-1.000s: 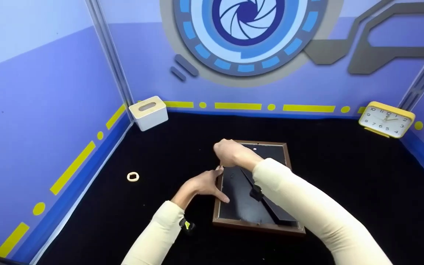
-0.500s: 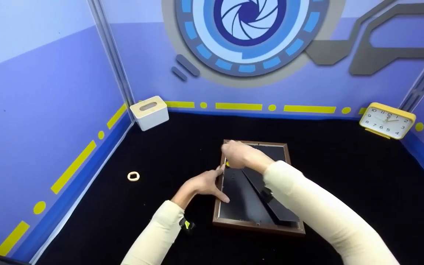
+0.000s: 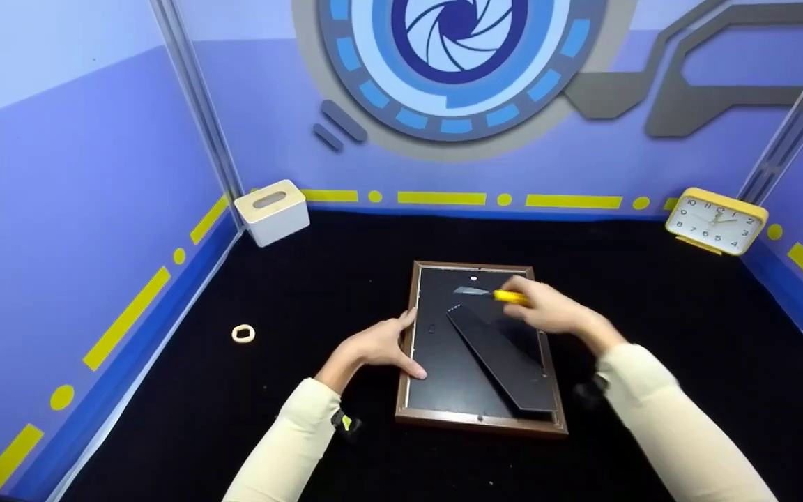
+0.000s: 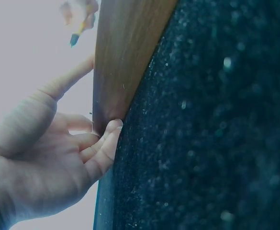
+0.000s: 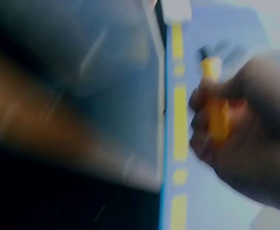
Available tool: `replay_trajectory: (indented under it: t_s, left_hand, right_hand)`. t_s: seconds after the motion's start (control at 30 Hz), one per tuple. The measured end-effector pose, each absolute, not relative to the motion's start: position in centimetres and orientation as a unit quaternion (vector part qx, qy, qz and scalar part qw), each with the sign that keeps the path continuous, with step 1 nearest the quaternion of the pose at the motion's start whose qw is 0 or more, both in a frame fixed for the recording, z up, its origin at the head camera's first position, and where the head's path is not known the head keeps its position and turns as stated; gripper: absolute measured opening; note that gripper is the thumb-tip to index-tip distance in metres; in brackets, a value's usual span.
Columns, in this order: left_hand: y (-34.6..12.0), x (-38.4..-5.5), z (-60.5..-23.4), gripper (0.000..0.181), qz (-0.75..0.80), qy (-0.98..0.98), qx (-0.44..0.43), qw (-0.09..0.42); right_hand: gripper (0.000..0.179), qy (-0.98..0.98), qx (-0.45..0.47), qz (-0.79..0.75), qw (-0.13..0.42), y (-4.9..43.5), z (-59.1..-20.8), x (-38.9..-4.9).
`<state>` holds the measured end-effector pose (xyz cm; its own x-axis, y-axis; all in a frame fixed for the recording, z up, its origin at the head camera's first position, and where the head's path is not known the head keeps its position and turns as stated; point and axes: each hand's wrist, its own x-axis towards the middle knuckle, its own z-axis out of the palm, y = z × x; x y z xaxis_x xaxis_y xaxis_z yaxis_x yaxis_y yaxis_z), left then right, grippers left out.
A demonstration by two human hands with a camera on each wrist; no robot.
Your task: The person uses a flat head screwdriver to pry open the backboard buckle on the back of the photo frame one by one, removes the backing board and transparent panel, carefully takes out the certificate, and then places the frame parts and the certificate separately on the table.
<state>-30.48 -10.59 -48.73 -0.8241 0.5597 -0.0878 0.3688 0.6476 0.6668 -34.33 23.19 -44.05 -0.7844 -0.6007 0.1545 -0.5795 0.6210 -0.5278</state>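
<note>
A brown wooden picture frame (image 3: 412, 415) lies face down, its black backing and stand leg (image 3: 506, 359) showing. My left hand (image 3: 380, 345) grips the frame's left rail, thumb over the backing; the left wrist view shows bent fingers (image 4: 101, 151) against its outer side and lower edge. In my right hand (image 3: 548, 307), curled fingers hold a yellow-handled tool (image 3: 511, 298) over the frame's upper right. The tool's grey blade points left, blurred, so I cannot tell its exact kind. The right wrist view shows the fist around the orange-yellow handle (image 5: 218, 117).
On the black cloth (image 3: 325, 279), a small pale ring (image 3: 243, 333) lies to the left. A white tissue box (image 3: 274, 219) with a wood-coloured lid stands at the back left. A yellow-rimmed clock (image 3: 717, 223) stands at the back right, near the patterned walls.
My right hand has moved from the frame's left rail to its upper right with the tool, uncovering the blade and stand leg. My left hand keeps its place on the frame.
</note>
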Motion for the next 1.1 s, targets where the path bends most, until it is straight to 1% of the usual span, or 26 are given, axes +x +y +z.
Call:
replay_trajectory:
  t_s: [0.13,0.17,0.23,0.3,0.4,0.47,0.53,0.6,0.73,0.83,0.97,1.03,1.1]
  left_hand:
    - [-10.8,-30.5,-48.6,0.127,0.35,0.889,0.257,0.149]
    - [-10.9,-30.5,-48.4,0.128,0.356,0.887,0.25,0.152]
    - [-11.1,-30.3,-47.9,0.13,0.351,0.896,0.228,0.146]
    - [-11.3,-30.0,-47.4,0.133,0.339,0.908,0.202,0.143]
    - [-11.4,-29.6,-47.1,0.133,0.313,0.92,0.176,0.159]
    - [-11.2,-29.5,-47.3,0.128,0.324,0.911,0.173,0.186]
    - [-11.0,-29.4,-47.7,0.121,0.353,0.894,0.171,0.216]
    - [-10.7,-29.4,-48.0,0.118,0.387,0.876,0.167,0.236]
    - [-10.4,-29.4,-48.2,0.122,0.425,0.85,0.15,0.272]
    - [-10.4,-29.4,-47.9,0.124,0.421,0.849,0.145,0.286]
    - [-10.5,-29.6,-47.8,0.12,0.42,0.85,0.156,0.277]
    - [-10.6,-29.7,-47.8,0.117,0.417,0.856,0.165,0.257]
    - [-10.7,-29.8,-47.8,0.114,0.409,0.868,0.172,0.222]
  right_hand:
    - [0.074,0.898,-0.233,-0.37,0.048,26.8,-46.3,-34.6]
    - [0.08,0.898,-0.213,-0.383,0.049,27.4,-46.8,-34.7]
    - [0.085,0.895,-0.186,-0.402,0.05,28.1,-47.8,-34.7]
    - [0.085,0.893,-0.183,-0.408,0.053,28.4,-48.7,-34.6]
    - [0.082,0.889,-0.198,-0.408,0.057,28.3,-49.5,-34.1]
    - [0.081,0.888,-0.209,-0.406,0.057,28.1,-49.7,-33.9]
    - [0.079,0.89,-0.214,-0.4,0.046,28.0,-49.9,-33.7]
    - [0.077,0.893,-0.22,-0.39,0.037,28.0,-49.9,-33.5]
    - [0.074,0.906,-0.224,-0.359,0.027,28.1,-49.8,-33.4]
    - [0.073,0.913,-0.228,-0.338,0.022,28.1,-49.4,-33.5]
    - [0.071,0.925,-0.216,-0.312,0.009,27.9,-49.0,-33.3]
    - [0.069,0.933,-0.205,-0.296,-0.003,27.6,-48.9,-32.8]
    - [0.067,0.94,-0.192,-0.28,-0.019,27.4,-48.9,-32.1]
